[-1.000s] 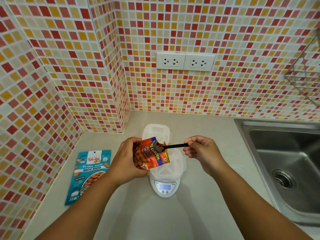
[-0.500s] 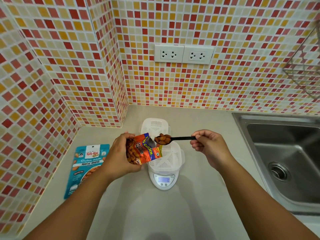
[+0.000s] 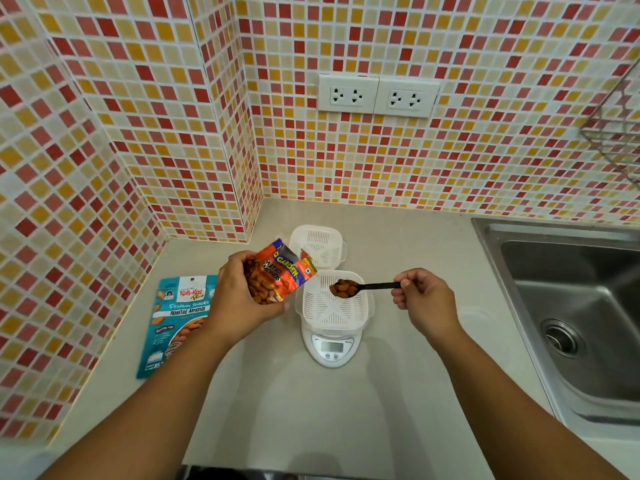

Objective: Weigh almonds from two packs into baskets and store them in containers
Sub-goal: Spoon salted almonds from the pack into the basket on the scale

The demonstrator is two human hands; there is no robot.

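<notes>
Head view: left hand [image 3: 239, 296] holds orange almond bag [image 3: 280, 271], middle of frame, tipped toward basket. Right hand [image 3: 420, 299] pinches black spoon [image 3: 367, 287]. Spoon was inside bag a second ago; now out, full of almonds, over white basket [image 3: 334, 306] on scale [image 3: 331, 348]. Next likely: tip in. Blue bag [image 3: 176, 313] lies flat, lower left, untouched.

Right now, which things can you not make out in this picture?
Head view only:
- Scale display: reading too small.
- Blue almond pack: right edge hidden behind left hand.
- Wire rack: cut off by right edge.
- Rear basket: partly hidden by orange pack.
</notes>
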